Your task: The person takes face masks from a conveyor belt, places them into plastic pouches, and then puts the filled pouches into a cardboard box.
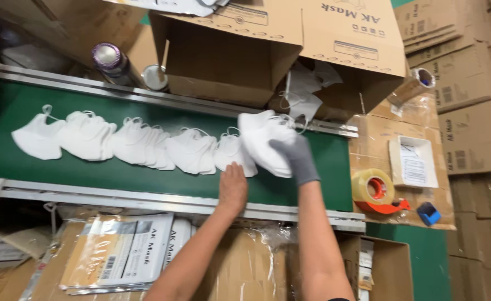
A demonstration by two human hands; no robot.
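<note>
Right hand (296,158), in a grey glove, gripped a stack of white masks (263,142) over the right end of the green conveyor belt (11,106), close to its far rail. Left hand (232,187), bare, lay flat and open on the belt by the near rail, fingertips touching the last mask of an overlapping row of masks (136,144) that ran toward the left end. Tape roll (372,187) sat on cardboard beyond the belt's right end; open cardboard box (223,56) stood behind the far rail.

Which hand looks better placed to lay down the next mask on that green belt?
Probably the right hand: gloved, it already grips a stack of white masks above the green belt. The bare left hand lies flat on the last mask in the row, holding nothing.
</note>
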